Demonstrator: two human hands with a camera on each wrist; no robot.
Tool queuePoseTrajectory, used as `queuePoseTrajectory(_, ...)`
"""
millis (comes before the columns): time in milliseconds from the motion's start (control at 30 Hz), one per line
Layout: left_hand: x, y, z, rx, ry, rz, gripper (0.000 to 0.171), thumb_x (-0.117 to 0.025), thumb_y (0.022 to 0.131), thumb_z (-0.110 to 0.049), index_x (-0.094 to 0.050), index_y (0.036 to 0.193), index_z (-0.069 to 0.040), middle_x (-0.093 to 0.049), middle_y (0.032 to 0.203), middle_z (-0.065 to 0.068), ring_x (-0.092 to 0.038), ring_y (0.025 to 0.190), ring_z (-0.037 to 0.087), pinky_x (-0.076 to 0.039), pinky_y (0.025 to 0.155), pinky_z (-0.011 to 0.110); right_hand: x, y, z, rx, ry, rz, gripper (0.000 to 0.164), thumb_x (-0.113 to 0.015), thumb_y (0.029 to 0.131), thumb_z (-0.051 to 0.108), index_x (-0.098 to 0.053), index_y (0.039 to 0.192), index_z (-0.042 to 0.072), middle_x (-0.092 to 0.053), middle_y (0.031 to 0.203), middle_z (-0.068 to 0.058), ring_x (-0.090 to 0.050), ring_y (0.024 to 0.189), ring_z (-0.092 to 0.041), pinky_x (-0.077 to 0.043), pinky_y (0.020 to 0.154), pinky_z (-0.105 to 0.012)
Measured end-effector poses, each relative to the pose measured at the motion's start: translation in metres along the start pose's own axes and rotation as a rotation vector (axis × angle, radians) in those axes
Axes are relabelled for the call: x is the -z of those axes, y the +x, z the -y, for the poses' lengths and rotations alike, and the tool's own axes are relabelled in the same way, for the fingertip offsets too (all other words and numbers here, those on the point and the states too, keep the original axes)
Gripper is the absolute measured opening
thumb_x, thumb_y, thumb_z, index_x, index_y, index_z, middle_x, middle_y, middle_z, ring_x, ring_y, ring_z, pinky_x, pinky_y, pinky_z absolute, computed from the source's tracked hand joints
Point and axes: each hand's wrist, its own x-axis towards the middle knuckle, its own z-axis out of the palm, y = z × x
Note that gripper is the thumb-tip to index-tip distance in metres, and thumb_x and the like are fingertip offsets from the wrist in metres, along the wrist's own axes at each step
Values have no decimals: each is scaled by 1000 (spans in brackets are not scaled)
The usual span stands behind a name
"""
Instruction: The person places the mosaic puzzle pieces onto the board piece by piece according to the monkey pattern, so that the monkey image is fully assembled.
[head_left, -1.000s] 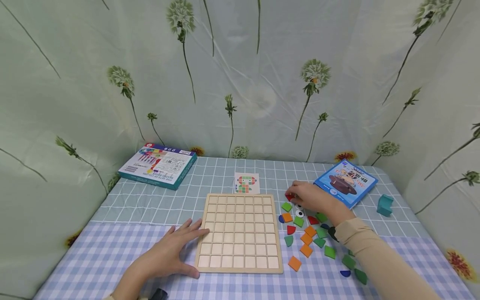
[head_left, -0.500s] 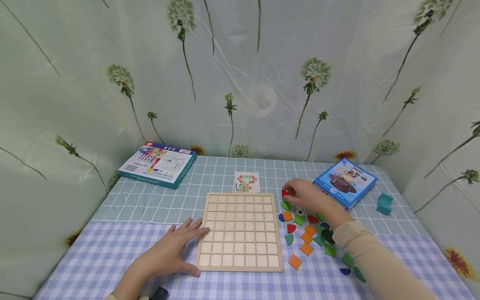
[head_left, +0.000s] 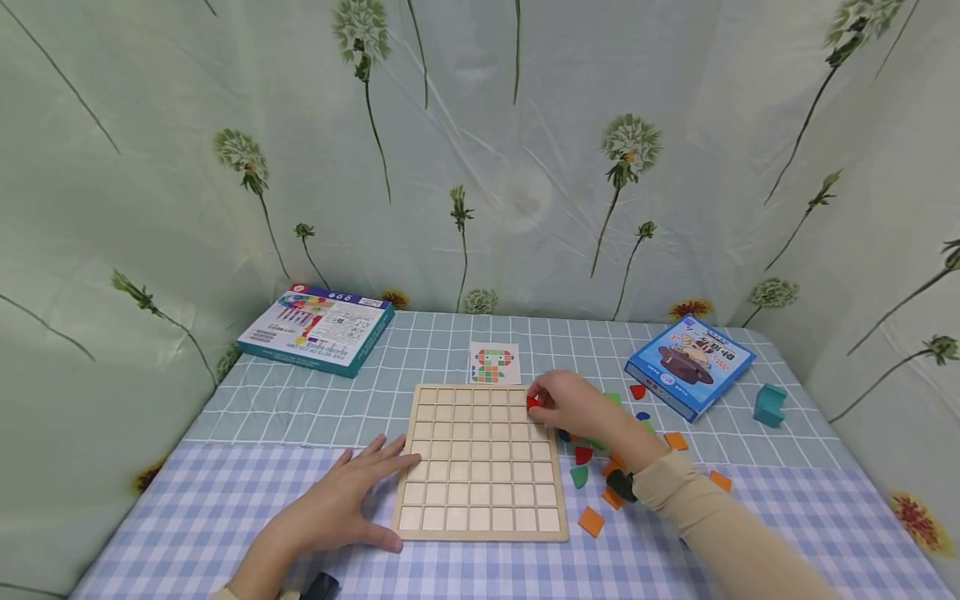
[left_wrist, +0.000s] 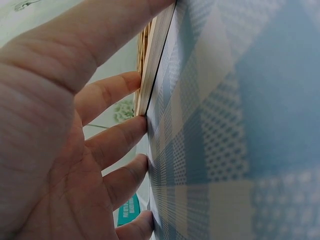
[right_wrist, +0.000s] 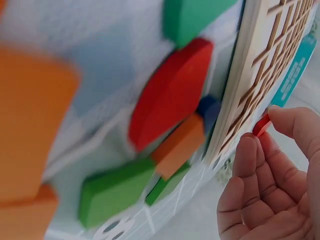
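Note:
In the head view my right hand (head_left: 576,406) is over the upper right corner of a wooden grid board (head_left: 480,460). It pinches a small red block (right_wrist: 261,125) between thumb and fingertips, as the right wrist view shows. My left hand (head_left: 335,502) lies spread along the board's left side. Its index finger touches the frame and its thumb reaches the lower left corner. Just behind the board lies a card (head_left: 494,364) with a red and green figure printed on it.
Loose pieces crowd the right of the board, among them an orange square (head_left: 591,522) and a red one (head_left: 583,455); my right forearm hides several. A blue box (head_left: 688,367) and a teal object (head_left: 769,406) lie farther right. Another box (head_left: 318,329) is at the back left.
My right hand has carried the red block leftward from among the loose pieces to the board's upper right corner. My left hand has stayed in place.

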Motion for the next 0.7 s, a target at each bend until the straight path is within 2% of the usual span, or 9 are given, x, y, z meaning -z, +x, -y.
queuePoseTrajectory(267, 0, 0, 1, -7, 3, 3, 105, -92, 67, -65, -55, 157, -27, -35, 176, 12, -24, 162, 52, -14, 117, 89, -7, 7, 15, -7, -16, 35, 10, -79, 98, 17, -74, 103, 9, -64, 86, 2, -56, 81, -13, -53, 74, -25)
queuePoseTrajectory(700, -1, 1, 2, 15, 11, 9, 106, -93, 66, -66, -55, 158, -29, -35, 176, 11, -23, 163, 51, -12, 119, 88, -15, 13, 18, 12, -77, 18, 12, -81, 96, 15, -76, 104, 8, -62, 84, 1, -55, 78, -13, -51, 71, -22)
